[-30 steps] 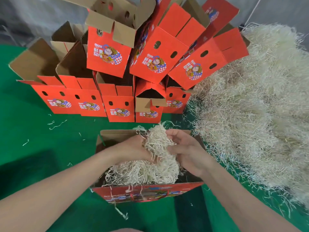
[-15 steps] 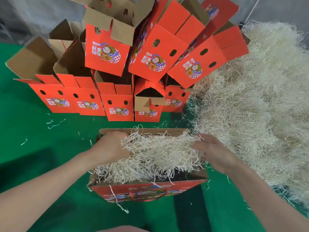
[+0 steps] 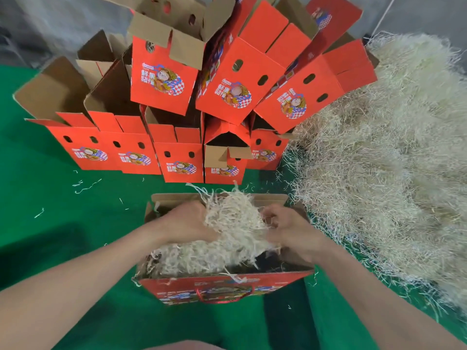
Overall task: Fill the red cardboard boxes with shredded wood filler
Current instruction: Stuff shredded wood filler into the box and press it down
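Green mat (image 3: 63, 248) underfoot. Loose filler heap (image 3: 391, 173) on the right, red boxes (image 3: 177, 157) stacked behind, open box (image 3: 222, 286) in front, part filled. Left hand (image 3: 187, 223) and right hand (image 3: 290, 231) have fingers curled into a filler clump (image 3: 235, 223) over that box. Likely light, springy and shedding: grab from both sides, squeeze lightly.
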